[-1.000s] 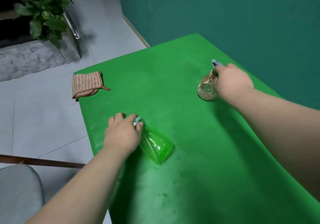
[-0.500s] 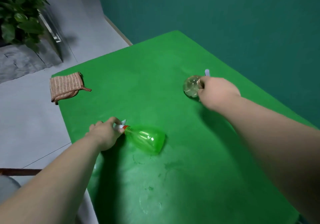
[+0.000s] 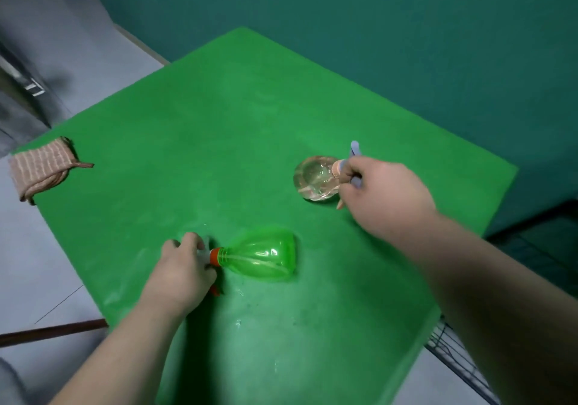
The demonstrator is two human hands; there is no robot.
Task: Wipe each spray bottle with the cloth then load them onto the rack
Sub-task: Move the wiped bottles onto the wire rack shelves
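Spray bottles are both in my hands and neither has met the cloth yet. The green spray bottle [image 3: 262,256] lies on its side toward 6 o'clock on the bench [image 3: 219,123], base pointing to 3 o'clock, and my left hand [image 3: 184,271] has its fingers curled round the sprayer head by the orange collar. The clear spray bottle [image 3: 316,178] is at about 3 o'clock, tipped over with its base toward 9 o'clock. My right hand [image 3: 384,192] is closed on its trigger head, and I cannot tell whether the body rests on the bench or hangs just above it. The cloth [image 3: 40,167] sits folded at the bench corner near 9 o'clock, well apart from both hands. A wire grid [image 3: 445,346] shows past the bench edge at about 5 o'clock, and I take it for the rack. I judge this to be the gathering step, with wiping not begun. Next I would need to let go of one bottle, reach to 9 o'clock for the cloth, and hold the other bottle firmly while rubbing it down.
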